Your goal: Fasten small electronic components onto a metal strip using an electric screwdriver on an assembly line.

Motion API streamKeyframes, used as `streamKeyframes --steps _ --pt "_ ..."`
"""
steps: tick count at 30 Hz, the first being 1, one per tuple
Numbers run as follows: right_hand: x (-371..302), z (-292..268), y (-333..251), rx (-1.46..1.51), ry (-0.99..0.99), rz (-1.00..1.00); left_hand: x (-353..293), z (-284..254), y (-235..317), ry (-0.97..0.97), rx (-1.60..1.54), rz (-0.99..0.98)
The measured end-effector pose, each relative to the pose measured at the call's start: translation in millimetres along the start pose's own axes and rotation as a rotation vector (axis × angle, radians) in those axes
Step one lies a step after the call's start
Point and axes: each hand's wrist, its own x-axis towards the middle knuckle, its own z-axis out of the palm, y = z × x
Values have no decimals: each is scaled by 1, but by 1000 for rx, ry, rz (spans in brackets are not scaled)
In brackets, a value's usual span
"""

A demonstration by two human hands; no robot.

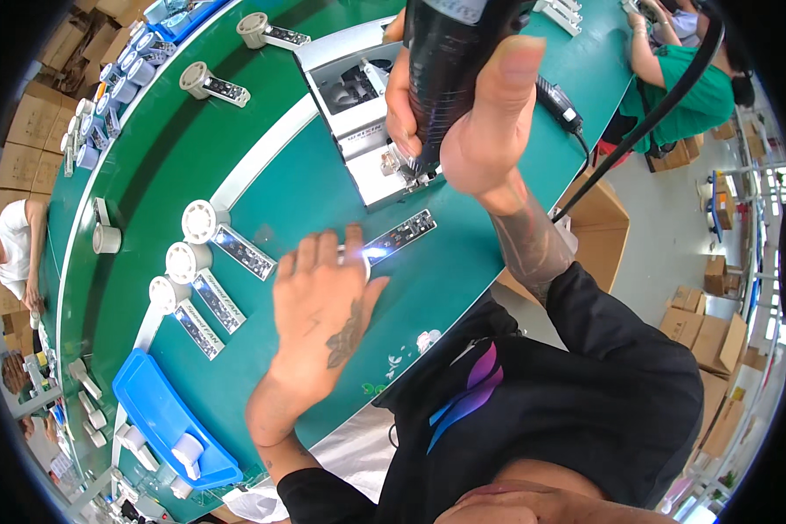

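My right hand [489, 131] is wrapped round a black corded electric screwdriver [452, 65] with a ribbed grip. Its lower end is down at the front of a white screw feeder [367, 144], where the tip is partly hidden. My left hand [316, 297] rests on the green table with its fingers curled over the round end of a handheld fan part [402, 234]. That part's handle, with an exposed circuit board, points up to the right, and a bright light shines beside my fingers. Left of this hand, several similar fan parts [223, 236] lie in a row.
A blue tray [170, 419] with white parts stands at the lower left. Further fan parts [210, 83] lie on the green belt [140, 183]. Another black corded tool [559, 106] lies to the right. Co-workers [686, 96] sit across, near cardboard boxes [707, 327].
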Motion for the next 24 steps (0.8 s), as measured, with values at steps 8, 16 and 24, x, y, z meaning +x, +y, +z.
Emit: streamKeyframes --steps 8,16,24 --pt "-26 12 -5 -130 -162 237 -3 -11 -13 -400 -186 -258" --pt "-36 37 18 -6 -163 160 -3 -10 -15 -372 -234 -238" --pt "-42 30 32 322 -333 23 -7 -8 -17 -393 -240 -191"
